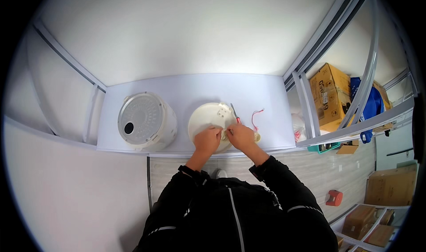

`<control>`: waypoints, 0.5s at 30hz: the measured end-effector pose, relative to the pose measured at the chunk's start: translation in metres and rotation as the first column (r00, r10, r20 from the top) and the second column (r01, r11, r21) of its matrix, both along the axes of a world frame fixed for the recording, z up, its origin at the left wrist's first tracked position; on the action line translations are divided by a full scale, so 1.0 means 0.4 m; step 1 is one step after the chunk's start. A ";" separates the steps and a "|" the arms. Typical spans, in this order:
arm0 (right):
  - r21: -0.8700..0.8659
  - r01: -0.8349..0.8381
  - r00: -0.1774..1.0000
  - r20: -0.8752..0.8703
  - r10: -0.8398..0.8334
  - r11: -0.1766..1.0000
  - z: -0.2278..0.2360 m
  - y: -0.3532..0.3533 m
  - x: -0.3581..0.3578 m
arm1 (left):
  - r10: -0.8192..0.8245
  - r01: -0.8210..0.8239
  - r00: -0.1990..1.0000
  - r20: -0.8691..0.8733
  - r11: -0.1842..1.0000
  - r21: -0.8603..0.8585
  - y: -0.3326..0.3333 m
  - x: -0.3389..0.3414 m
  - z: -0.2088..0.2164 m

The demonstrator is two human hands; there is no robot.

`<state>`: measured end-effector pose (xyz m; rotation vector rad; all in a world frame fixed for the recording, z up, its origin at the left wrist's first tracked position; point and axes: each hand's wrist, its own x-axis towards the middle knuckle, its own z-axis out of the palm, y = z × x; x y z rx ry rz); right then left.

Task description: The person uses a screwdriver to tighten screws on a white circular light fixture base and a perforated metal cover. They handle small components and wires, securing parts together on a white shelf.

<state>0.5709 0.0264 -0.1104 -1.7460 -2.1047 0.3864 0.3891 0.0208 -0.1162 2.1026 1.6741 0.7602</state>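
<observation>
A round cream-white shell (200, 117), like an appliance lid or base, lies in front of me near the table's front edge. My left hand (207, 139) is over its near part, fingers closed in a pinch. Close beside it, my right hand (241, 136) is also pinched, its fingertips almost meeting the left ones. Something small and pale seems to be between the fingertips, too small to make out. Just right of the shell lies a tool with a red handle (238, 120) and a dark shaft. A thin pink-red wire (254, 117) curls further right, near a small yellowish round part (257, 137).
A white round appliance body (167, 123) with a grey perforated cover (141, 115) stands at the left of the white table (186, 85). White frame posts (306, 103) rise at the right. Beyond them are a cardboard box (330, 94), a blue bag (372, 105) and a red stool (334, 198).
</observation>
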 end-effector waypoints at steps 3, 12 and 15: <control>0.116 -0.054 0.998 0.015 0.053 0.992 -0.003 -0.024 -0.007 | -0.001 0.000 1.000 -0.020 1.000 -0.023 0.002 -0.005 0.003; 0.242 -0.227 0.968 -0.055 0.246 0.943 0.016 -0.042 0.015 | -0.050 0.061 0.995 0.086 0.990 -0.131 0.015 -0.046 0.015; 0.208 -0.213 0.968 -0.085 0.235 0.955 0.016 -0.044 0.009 | -0.132 0.141 0.988 0.078 0.981 -0.131 0.016 -0.072 0.010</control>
